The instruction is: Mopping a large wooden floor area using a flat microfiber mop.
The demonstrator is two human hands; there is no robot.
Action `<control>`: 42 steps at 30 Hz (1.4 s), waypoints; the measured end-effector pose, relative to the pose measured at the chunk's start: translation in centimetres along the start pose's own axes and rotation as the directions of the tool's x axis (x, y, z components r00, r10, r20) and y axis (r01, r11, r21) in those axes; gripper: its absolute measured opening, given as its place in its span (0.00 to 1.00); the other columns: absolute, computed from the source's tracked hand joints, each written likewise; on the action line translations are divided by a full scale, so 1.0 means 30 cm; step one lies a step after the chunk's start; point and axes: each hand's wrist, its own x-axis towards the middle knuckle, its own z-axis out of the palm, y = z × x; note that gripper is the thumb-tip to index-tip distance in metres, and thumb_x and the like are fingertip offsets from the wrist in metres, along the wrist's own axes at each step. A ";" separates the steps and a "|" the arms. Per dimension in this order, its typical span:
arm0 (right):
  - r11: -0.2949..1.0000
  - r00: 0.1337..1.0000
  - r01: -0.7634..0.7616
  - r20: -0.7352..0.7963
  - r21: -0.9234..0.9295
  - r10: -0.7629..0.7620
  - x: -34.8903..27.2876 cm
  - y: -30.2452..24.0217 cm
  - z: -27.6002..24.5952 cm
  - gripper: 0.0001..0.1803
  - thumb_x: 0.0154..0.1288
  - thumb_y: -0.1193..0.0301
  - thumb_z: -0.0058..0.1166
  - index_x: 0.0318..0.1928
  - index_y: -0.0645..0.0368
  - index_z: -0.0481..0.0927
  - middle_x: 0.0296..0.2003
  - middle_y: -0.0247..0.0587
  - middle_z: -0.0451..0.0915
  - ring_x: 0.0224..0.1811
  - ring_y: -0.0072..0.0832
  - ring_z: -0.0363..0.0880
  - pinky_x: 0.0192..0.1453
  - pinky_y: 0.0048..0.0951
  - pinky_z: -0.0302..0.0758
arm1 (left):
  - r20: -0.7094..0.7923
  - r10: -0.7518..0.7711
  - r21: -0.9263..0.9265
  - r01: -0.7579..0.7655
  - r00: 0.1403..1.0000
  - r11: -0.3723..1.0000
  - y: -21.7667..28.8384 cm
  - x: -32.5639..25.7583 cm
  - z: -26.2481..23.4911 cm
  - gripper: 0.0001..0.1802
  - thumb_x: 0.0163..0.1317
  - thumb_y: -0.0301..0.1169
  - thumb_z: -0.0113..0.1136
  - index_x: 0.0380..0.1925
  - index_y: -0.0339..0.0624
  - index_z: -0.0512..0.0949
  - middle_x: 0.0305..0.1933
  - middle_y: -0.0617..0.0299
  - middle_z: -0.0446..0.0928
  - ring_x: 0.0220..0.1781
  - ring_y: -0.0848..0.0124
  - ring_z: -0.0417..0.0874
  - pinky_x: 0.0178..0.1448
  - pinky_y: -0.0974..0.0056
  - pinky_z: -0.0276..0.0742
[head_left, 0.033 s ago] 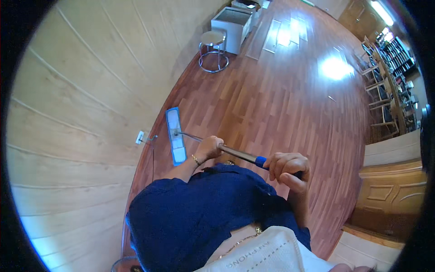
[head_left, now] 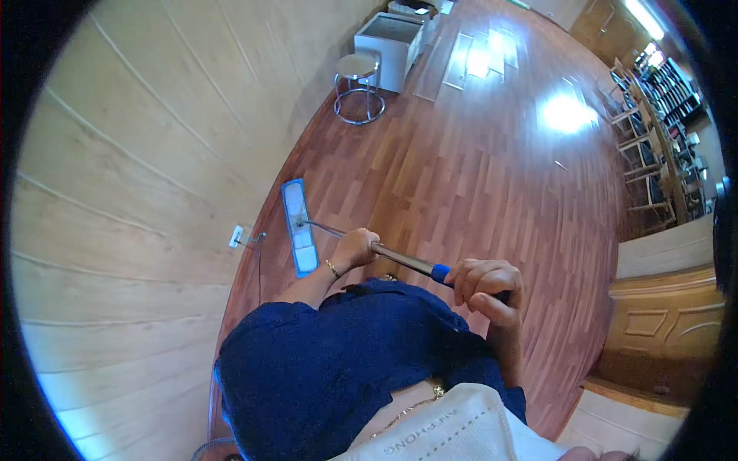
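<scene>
A flat mop with a pale, blue-edged head (head_left: 294, 201) lies on the reddish wood floor, close along the wall at the left. Its metal handle (head_left: 405, 260) runs slantwise from the head up across the front of my body. My left hand (head_left: 356, 249), with a gold bracelet at the wrist, is closed round the metal shaft lower down. Around the dark upper end, just past a blue collar (head_left: 440, 273), my right hand (head_left: 487, 289) is wrapped, fingers curled over the grip.
A pale panelled wall (head_left: 146, 223) fills the left, with a white outlet (head_left: 236, 236) and cable low on it. Farther along stand a round metal stool (head_left: 357, 67) and a white box (head_left: 378, 55). Chairs (head_left: 644, 160) line a long table at right, beyond a wooden door (head_left: 667, 326).
</scene>
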 end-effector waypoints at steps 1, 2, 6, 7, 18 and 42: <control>1.000 1.000 0.002 0.007 -0.028 -0.001 0.000 0.010 -0.001 0.12 0.53 0.76 0.55 0.15 0.63 0.72 0.19 0.44 0.76 0.24 0.36 0.77 0.43 0.41 0.74 | 0.003 0.020 -0.001 -0.020 1.000 1.000 -0.030 0.046 0.009 0.09 0.44 0.37 0.61 0.19 0.44 0.77 0.28 0.48 0.79 0.36 0.48 0.80 0.40 0.48 0.76; 0.999 1.000 0.006 -0.006 -0.038 -0.006 -0.006 0.042 -0.006 0.12 0.53 0.76 0.55 0.15 0.63 0.72 0.19 0.44 0.76 0.24 0.36 0.77 0.43 0.41 0.74 | 0.055 0.045 0.005 -0.045 0.997 0.999 -0.060 0.092 0.015 0.12 0.50 0.40 0.60 0.20 0.44 0.78 0.28 0.48 0.79 0.37 0.48 0.79 0.41 0.48 0.75; 0.991 0.998 -0.018 -0.055 -0.136 0.010 -0.033 0.105 0.029 0.11 0.53 0.80 0.55 0.16 0.63 0.70 0.20 0.43 0.75 0.25 0.35 0.76 0.45 0.41 0.73 | 0.115 0.130 0.041 -0.135 0.985 0.990 -0.139 0.205 0.055 0.16 0.56 0.45 0.58 0.21 0.44 0.79 0.28 0.52 0.79 0.38 0.51 0.79 0.40 0.49 0.74; 0.987 0.998 -0.030 -0.060 -0.159 0.020 -0.040 0.120 0.034 0.12 0.54 0.80 0.56 0.17 0.63 0.71 0.20 0.42 0.75 0.25 0.35 0.76 0.46 0.41 0.73 | 0.134 0.177 0.038 -0.183 0.975 0.982 -0.154 0.231 0.059 0.16 0.56 0.45 0.58 0.21 0.44 0.78 0.29 0.53 0.79 0.38 0.52 0.79 0.40 0.49 0.74; 0.922 0.957 -0.043 -0.280 -0.384 -0.072 -0.097 -0.039 0.113 0.11 0.46 0.72 0.57 0.13 0.60 0.71 0.14 0.40 0.74 0.18 0.33 0.75 0.40 0.39 0.73 | 0.194 0.479 -0.101 -0.469 0.856 0.878 0.106 0.376 0.097 0.10 0.49 0.42 0.62 0.19 0.50 0.77 0.31 0.59 0.80 0.41 0.56 0.81 0.43 0.51 0.78; 0.565 0.996 0.076 0.038 -0.822 -0.080 -0.049 -0.190 0.594 0.12 0.52 0.62 0.65 0.27 0.54 0.77 0.21 0.32 0.74 0.22 0.29 0.75 0.28 0.30 0.72 | 0.131 0.978 -0.645 -0.736 0.162 0.208 0.521 0.068 0.297 0.18 0.47 0.34 0.61 0.09 0.44 0.63 0.16 0.55 0.69 0.26 0.51 0.75 0.33 0.51 0.71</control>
